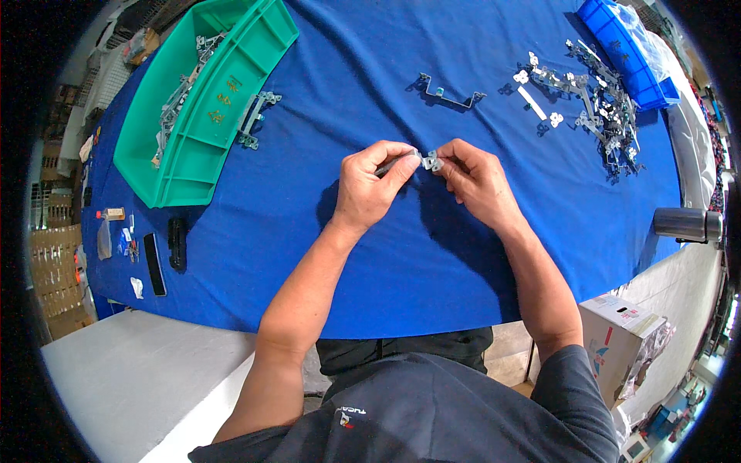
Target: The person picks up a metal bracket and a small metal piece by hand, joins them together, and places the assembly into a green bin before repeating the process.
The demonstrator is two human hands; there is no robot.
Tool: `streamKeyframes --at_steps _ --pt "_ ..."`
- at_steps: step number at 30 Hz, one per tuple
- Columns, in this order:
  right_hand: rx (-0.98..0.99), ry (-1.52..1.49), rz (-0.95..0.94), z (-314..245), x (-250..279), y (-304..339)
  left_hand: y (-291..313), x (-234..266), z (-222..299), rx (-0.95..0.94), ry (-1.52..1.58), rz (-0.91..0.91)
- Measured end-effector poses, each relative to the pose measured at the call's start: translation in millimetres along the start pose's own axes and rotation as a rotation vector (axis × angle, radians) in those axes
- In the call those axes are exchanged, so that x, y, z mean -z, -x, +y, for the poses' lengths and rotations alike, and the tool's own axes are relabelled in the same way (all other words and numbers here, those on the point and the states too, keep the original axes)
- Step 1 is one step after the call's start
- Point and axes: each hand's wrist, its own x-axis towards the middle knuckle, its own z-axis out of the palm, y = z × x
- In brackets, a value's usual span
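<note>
Over the middle of the blue cloth, my left hand [366, 187] and my right hand [480, 184] come close together around one small metal bracket [431, 161]. My left fingers pinch its left part and hide most of it. The right thumb and fingers close on its other end, where a pale tab with holes shows. Beyond my hands a dark bent metal bracket [449, 99] lies by itself on the cloth. Another metal bracket [255, 119] rests beside the right side of a green bin [195, 154].
A pile of metal brackets [610, 116] spreads at the right, before a blue bin [629, 58]. The green bin holds more brackets and small brass-coloured pieces. A metal cylinder [683, 224] sits at the right edge. At the left lie a phone [155, 265] and a black case [177, 243].
</note>
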Motion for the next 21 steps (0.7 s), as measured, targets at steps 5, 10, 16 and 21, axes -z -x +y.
streamKeyframes --at_steps 5,10,16,21 --pt "-0.012 -0.041 0.012 0.0 -0.1 -0.4 1.4 -0.7 -4.4 -0.021 -0.038 0.019" --pt "-0.028 -0.14 0.025 1.0 -1.5 0.0 0.6 1.1 -5.5 0.017 -0.045 -0.057" --pt "0.039 -0.323 -0.008 9.6 -3.8 -2.8 0.6 1.3 -3.9 -0.037 -0.106 -0.063" --pt "-0.023 -0.158 -0.033 8.3 -0.7 -1.3 0.6 0.2 -1.2 -0.026 -0.147 -0.127"
